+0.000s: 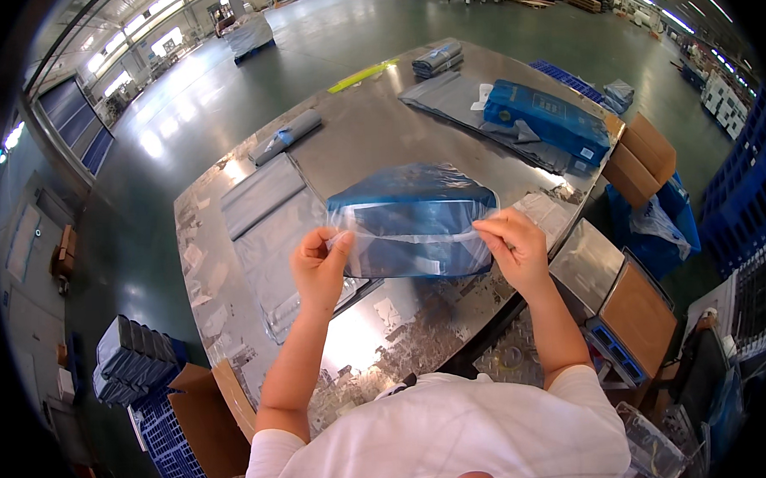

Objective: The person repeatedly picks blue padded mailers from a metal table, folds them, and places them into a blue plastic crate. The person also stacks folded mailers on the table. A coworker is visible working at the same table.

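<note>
Left hand point(318, 261): pinching the near left corner of the clear bag point(410, 223), thumb and forefinger closed tight on the open flap, the other fingers curling under.
Right hand point(511, 246): gripping the near right corner of the bag, fingers closed on the flap edge, thumb lying on top.
Bag: holding a folded blue item; being held up just above the steel table point(370, 137), at the middle of its near half, mouth facing the person.
Grey sheets point(266, 214): lying flat on the table, left of the bag and partly under it.
Grey roll point(286, 137): lying on the table, beyond the sheets, near the left edge.
Blue pack point(547, 119): sitting on a grey sheet at the table's far right, well apart from the bag.
Far bundle point(437, 60): resting at the table's far end.
Yellow strip point(360, 75): lying at the far left edge of the table.
Cartons point(640, 155): standing off the table's right side.
Grey stack point(132, 357): sitting on a blue crate point(165, 432), off the table's near left side.
</note>
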